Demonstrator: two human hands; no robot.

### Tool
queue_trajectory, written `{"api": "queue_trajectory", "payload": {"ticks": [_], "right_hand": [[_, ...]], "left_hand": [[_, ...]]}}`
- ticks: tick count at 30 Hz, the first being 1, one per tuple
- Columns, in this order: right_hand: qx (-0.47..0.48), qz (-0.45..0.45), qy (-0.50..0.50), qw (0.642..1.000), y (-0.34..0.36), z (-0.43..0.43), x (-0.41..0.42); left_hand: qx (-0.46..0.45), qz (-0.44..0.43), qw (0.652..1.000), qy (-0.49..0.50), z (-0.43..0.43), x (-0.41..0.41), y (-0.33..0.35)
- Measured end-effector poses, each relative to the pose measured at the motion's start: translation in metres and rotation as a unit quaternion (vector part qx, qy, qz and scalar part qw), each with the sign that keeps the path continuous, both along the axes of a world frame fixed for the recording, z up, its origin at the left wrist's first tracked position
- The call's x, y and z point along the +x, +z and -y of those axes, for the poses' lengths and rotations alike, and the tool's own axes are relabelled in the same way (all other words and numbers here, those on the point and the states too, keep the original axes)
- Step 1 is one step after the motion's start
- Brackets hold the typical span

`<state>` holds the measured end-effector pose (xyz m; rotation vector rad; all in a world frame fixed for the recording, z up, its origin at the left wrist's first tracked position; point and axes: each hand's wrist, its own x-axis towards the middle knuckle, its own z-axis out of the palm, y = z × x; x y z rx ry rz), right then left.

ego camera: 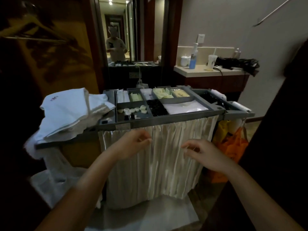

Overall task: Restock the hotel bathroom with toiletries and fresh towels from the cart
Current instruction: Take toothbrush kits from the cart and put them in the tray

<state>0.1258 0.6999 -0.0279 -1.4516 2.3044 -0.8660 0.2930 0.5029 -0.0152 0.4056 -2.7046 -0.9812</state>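
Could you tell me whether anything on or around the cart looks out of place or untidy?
The white towels at the left end of the cart are heaped loosely, corners hanging over the edge. On the counter behind, what look like black cords lie tangled.

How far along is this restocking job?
Early, it seems. Nothing looks done: the towels lie piled on the cart, and its tray holds plenty of toiletries. The left hand and right hand hover empty at the curtain. All carrying remains.
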Motion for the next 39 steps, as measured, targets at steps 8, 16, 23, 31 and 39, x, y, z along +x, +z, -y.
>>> {"api": "queue_trajectory", "payload": {"ticks": [8,16,23,31,39], "right_hand": [[-0.014,0.008,0.006,1.000,-0.010,0.076,-0.093],[-0.013,0.046,0.034,0.998,-0.026,0.159,-0.216],[-0.036,0.127,0.080,0.988,-0.016,0.234,-0.280],[0.010,0.153,0.106,0.983,-0.024,0.322,-0.324],[0.044,0.181,0.098,0.978,-0.025,0.425,-0.371]], "left_hand": [[0.024,0.017,0.999,0.017,0.075,-0.079,-0.015],[0.047,0.040,0.994,0.086,0.140,-0.181,-0.023],[0.092,0.022,0.987,0.129,0.185,-0.236,-0.026],[0.095,0.021,0.983,0.155,0.274,-0.259,-0.038],[0.094,0.007,0.984,0.152,0.389,-0.304,-0.048]]}}
